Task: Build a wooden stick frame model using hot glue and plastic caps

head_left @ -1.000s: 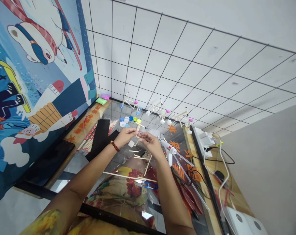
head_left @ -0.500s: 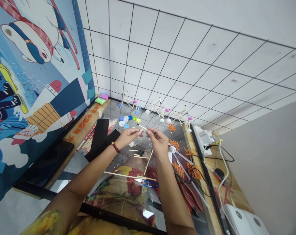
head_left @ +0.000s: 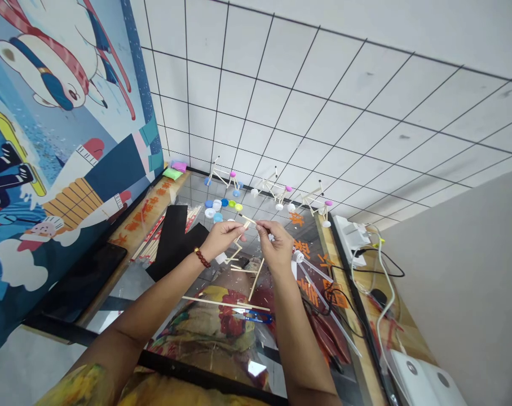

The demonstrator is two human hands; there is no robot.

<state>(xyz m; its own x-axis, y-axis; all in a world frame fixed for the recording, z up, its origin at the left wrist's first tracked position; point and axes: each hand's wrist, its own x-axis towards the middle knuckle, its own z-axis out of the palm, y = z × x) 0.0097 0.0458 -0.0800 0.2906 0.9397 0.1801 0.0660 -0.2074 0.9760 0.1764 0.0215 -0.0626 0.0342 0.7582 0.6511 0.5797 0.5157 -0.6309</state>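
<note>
My left hand (head_left: 222, 235) is closed in a pinch on a small frame of pale wooden sticks (head_left: 236, 248). Below the fingers the frame hangs over the table, with a white bottle cap (head_left: 221, 257) at its lower left. Between thumb and finger of my right hand (head_left: 276, 242) is the right end of a short black-tipped stick (head_left: 247, 218). That stick lies across the top of the frame, close to the left fingertips; whether they are joined I cannot tell. Another white piece shows beside the right fingers, partly hidden.
Along the wall stand three small stick bicycles (head_left: 275, 189) with bottle-cap wheels. Loose bottle caps (head_left: 217, 205), bagged sticks (head_left: 148, 242) and black sheets (head_left: 173, 231) lie left. Cut sticks (head_left: 256, 280) and a blue tool (head_left: 258, 316) lie nearer. A glue gun nozzle-like white piece (head_left: 298, 256) and cables are right.
The stick frame in my left hand has tilted, and more of it shows below the fingers. Its white cap has shifted left and down. My right hand has barely moved.
</note>
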